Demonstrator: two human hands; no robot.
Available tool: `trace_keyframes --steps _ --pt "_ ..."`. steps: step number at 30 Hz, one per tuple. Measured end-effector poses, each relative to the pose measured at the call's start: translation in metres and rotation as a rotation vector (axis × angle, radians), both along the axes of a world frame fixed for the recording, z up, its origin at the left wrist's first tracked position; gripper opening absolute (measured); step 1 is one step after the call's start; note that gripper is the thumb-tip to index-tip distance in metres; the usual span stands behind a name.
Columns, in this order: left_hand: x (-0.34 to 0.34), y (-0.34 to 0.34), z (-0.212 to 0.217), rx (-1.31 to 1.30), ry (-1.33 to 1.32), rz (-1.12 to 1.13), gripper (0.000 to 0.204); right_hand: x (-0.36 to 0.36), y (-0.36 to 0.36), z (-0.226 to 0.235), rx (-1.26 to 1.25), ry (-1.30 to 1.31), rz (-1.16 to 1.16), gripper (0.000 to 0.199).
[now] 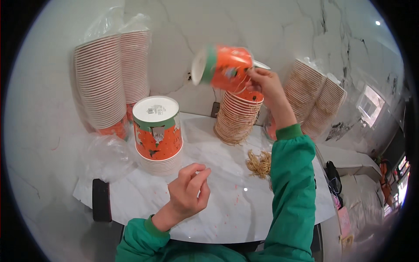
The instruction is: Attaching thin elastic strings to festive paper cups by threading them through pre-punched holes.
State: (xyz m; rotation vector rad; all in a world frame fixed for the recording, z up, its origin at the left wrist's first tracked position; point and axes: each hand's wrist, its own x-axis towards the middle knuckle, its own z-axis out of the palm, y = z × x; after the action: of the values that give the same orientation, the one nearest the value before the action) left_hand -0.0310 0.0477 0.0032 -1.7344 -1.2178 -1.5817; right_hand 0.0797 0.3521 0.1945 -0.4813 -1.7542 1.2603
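Observation:
My right hand grips an orange paper bucket with a green band, by its end and a thin cord. The bucket lies sideways in the air, blurred, its white round end to the left. Just below it stands a leaning stack of nested buckets with tan cord around their rims. Over the near table, my left hand hangs loosely curled with fingers a little apart and nothing visible in it. Left of centre, another bucket stack stands upside down, its white base up.
Tall plastic-wrapped bucket stacks lean at the back left; more wrapped stacks stand at the back right. A tan cord bundle lies on the white marbled table. Crumpled clear plastic and a black object are at the left edge.

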Motion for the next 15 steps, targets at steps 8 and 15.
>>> trace_keyframes --steps 8,15 --pt "0.0 0.0 -0.002 -0.027 -0.007 0.018 0.047 -0.002 0.071 0.001 -0.379 0.463 -0.049 0.018" --pt "0.003 0.005 -0.005 -0.05 0.019 0.034 0.048 -0.001 0.077 -0.019 -0.456 0.504 -0.216 0.018"
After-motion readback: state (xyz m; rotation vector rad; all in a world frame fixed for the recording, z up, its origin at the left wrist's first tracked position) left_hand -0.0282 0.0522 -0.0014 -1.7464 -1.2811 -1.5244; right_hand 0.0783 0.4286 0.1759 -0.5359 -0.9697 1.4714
